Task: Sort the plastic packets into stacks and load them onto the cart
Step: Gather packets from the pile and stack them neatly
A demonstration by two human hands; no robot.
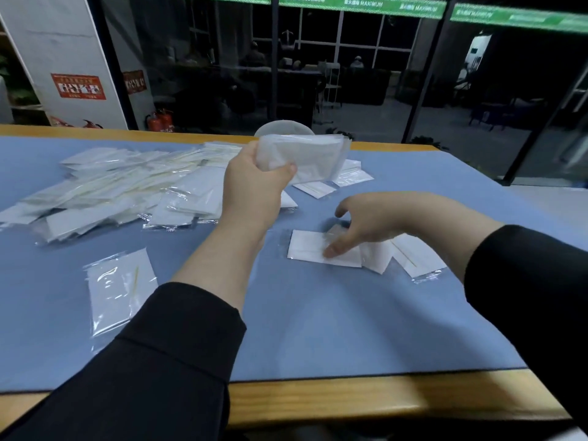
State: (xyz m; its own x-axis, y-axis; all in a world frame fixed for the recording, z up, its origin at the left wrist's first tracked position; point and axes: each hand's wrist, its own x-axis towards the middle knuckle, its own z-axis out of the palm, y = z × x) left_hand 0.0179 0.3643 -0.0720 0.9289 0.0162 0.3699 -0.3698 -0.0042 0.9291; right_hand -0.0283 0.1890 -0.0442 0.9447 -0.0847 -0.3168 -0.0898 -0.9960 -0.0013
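The left hand (254,183) grips a stack of packets (305,154) raised at upper centre. The right hand (369,227), fingers loosely spread, touches a flat packet (313,248) on the blue mat (318,313). A loose heap of packets (121,186) fills the left.

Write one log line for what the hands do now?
left hand: holds packet stack | right hand: touches loose packet | table: pile unsorted

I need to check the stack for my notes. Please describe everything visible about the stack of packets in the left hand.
The stack of packets is a bundle of thin, clear plastic packets with white contents, edges roughly aligned. The left hand grips its near end, thumb on top, holding it raised above the blue mat, lying roughly flat. Nothing else touches it.
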